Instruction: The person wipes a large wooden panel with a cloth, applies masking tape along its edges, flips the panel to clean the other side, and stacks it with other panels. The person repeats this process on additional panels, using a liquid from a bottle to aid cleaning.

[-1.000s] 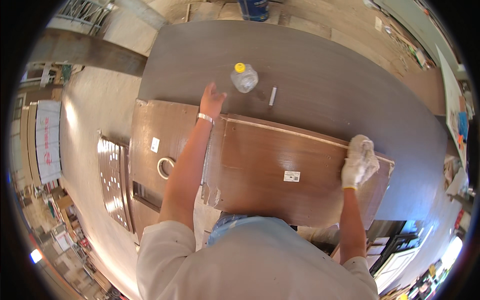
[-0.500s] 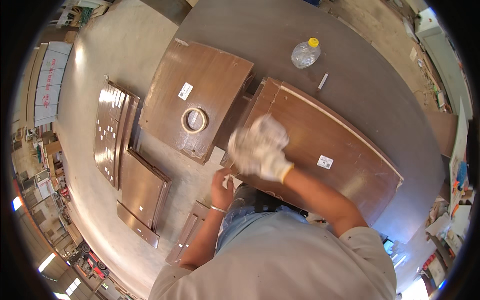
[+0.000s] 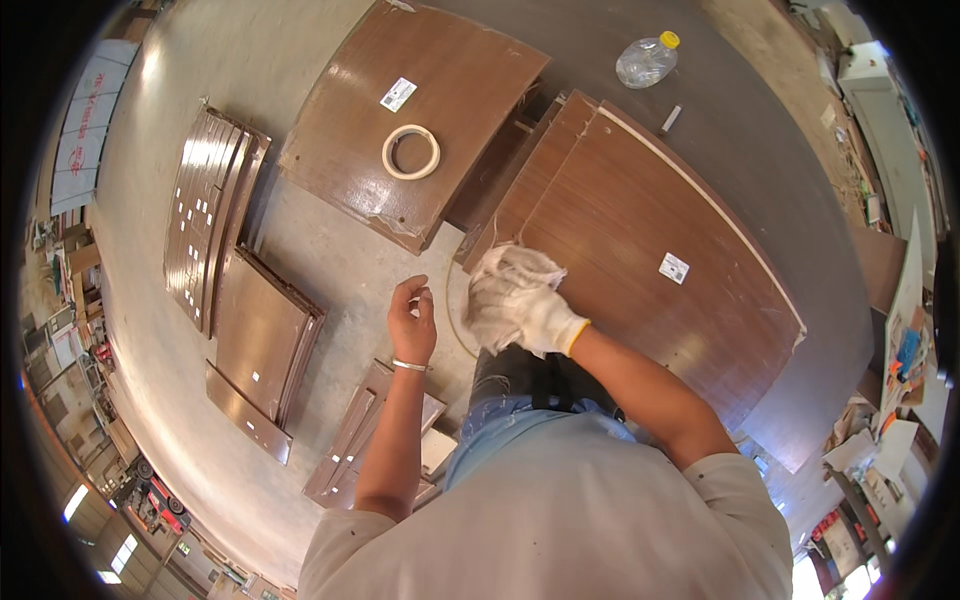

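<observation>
Right hand (image 3: pixel 535 315): white glove with yellow cuff, at frame centre. Fingers are clamped on a bunched whitish cloth (image 3: pixel 488 298). The cloth is at the lower left corner of a brown panel (image 3: pixel 650 225), which fills the centre right; contact between cloth and panel cannot be confirmed.

Left hand (image 3: pixel 412 322): bare, silvery band (image 3: pixel 410 365) at the wrist, just left of centre above the grey floor (image 3: pixel 350 255). Fingers are loosely bent and the grip is slack.

Containers: one clear plastic bottle (image 3: pixel 645 66), yellow cap (image 3: pixel 669 40) fitted, upper right, on the dark grey board (image 3: pixel 790 165). Its walls are see-through; whether liquid is inside cannot be determined. A short white stick (image 3: pixel 672 119) lies near it.

Upper left of centre: a second brown panel (image 3: pixel 470 85) bearing a white label (image 3: pixel 398 95) and a cream tape roll (image 3: pixel 435 153) laid flat. Further stacked panels (image 3: pixel 265 335) stand at the left of the frame.
</observation>
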A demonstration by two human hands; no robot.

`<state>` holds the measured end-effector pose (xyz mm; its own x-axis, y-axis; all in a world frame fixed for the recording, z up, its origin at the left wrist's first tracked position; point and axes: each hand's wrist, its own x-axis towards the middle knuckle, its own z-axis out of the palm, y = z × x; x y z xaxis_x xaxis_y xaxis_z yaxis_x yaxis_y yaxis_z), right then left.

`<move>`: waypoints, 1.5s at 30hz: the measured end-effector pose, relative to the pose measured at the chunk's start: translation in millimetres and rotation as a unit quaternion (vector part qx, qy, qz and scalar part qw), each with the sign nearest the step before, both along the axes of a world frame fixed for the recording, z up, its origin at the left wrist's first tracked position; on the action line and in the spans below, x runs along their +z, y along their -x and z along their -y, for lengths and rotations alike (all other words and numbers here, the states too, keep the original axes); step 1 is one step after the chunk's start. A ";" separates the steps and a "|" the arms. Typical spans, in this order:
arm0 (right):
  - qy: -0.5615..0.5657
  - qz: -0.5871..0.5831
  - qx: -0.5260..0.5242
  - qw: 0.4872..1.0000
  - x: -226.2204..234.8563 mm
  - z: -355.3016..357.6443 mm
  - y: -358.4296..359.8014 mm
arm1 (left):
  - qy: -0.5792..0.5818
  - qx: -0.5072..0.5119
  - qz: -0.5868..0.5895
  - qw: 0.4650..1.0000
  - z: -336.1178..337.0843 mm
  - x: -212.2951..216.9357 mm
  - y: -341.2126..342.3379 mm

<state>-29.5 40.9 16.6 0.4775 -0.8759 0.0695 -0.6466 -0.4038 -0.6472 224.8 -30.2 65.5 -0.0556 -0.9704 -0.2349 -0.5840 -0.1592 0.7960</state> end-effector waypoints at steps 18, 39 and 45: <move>-0.153 -0.179 -0.390 0.890 38.2 -395.4 112.0 | 0.074 -0.237 0.009 0.969 -117.8 -0.4 124.2; -0.115 -0.344 -0.780 0.510 -24.4 -512.3 163.8 | 0.369 -0.565 0.188 0.714 -194.2 -75.0 351.6; -0.196 0.034 -0.767 0.610 -4.7 -455.3 189.3 | 0.371 -0.567 0.167 0.717 -196.7 -70.0 349.1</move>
<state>-218.8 496.2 11.9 -0.9174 -0.2440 -0.3143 -0.0352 0.8365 -0.5469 -124.3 166.4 -4.5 -0.9677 -0.2110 0.1381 -0.1809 0.9624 0.2027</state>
